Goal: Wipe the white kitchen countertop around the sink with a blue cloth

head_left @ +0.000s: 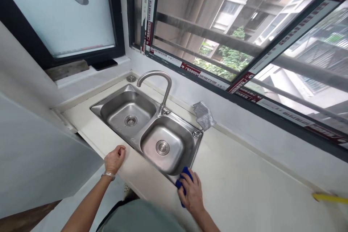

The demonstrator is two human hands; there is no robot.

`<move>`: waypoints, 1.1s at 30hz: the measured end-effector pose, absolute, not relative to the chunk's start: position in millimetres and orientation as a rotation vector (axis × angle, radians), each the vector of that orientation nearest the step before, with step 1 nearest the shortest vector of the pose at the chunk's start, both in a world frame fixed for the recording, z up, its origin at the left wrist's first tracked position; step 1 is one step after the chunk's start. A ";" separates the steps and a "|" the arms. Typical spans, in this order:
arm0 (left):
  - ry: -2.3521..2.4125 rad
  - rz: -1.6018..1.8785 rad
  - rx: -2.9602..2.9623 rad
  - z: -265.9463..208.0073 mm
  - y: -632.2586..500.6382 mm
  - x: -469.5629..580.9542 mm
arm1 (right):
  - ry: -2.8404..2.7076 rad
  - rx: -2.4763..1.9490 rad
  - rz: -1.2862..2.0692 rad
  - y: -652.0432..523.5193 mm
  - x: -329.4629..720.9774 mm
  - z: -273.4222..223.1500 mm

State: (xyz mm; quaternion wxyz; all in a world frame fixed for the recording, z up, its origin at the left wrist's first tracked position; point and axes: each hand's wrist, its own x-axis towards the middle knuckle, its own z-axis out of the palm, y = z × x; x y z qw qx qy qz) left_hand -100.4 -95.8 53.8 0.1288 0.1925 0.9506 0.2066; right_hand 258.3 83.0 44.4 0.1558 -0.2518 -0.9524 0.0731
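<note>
The right hand (191, 192) is holding a blue cloth (187, 171).
In the head view, its fingers are bending over the cloth, which is lying longways, near to far, at the sink's (145, 127) near right corner. The farther left hand (114, 160) is making a loose, empty-looking fist in front of the sink.

Red-and-white protective tape (190, 69) on window frame (261, 111), top centre to right edge: repeated Chinese lettering, too blurred to transcribe surely. Faint mark on double-bowl sink's front rim (132, 140), centre-left, illegible.
</note>
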 end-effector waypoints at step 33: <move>2.763 0.601 0.620 49.7 -99.1 -97.5 | -2.711 -0.358 0.715 24.5 133.2 48.3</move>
